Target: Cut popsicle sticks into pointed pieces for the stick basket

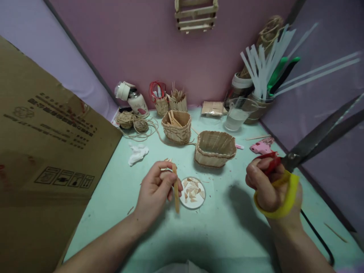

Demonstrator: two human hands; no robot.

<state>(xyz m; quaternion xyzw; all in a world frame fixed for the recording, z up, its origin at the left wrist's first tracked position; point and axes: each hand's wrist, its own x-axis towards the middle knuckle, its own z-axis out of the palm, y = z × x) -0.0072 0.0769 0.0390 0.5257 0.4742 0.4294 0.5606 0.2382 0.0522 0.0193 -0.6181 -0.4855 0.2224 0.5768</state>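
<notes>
One left hand (157,184), one right hand (265,187), one pair of scissors (292,157) and one flat stick (176,194) show. The desk (113,210) carries one dish (193,206), its chips (193,188) too overlapped to count, two baskets (214,159), two twine balls (124,120) and one bottle (138,106) toward the far left corner, and one clear cup (235,118) toward the far right.

Pink wall (127,49) top ctr, dk corner strip (82,53) L of it; lilac wall (31,22) upper L, purple wall (338,26) upper R; mint table (218,231) ctr/btm.
</notes>
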